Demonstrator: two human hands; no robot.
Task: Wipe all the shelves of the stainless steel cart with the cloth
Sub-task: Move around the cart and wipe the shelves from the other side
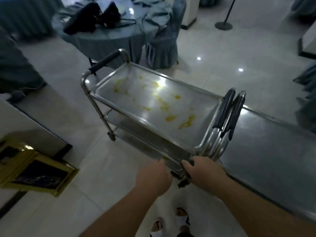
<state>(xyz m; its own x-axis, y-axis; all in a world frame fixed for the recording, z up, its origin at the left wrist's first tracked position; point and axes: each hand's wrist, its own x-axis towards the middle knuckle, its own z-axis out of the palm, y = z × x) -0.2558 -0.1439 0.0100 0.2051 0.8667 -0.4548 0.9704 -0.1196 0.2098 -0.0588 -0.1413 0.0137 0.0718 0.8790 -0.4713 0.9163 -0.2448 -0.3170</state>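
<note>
Gripping the near edge of the cart point(174, 156) with both hands, left point(153, 177) and right point(203, 173), no cloth visible, the person risked rolling it while yellow smears point(171, 118) stayed unwiped.

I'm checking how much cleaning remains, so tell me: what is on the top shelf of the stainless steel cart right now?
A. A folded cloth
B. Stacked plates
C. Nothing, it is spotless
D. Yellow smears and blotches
D: the top shelf of the stainless steel cart carries scattered yellow smears and blotches across its surface, with no cloth or dishes on it; the left hand and right hand are at the cart's near edge.
</note>
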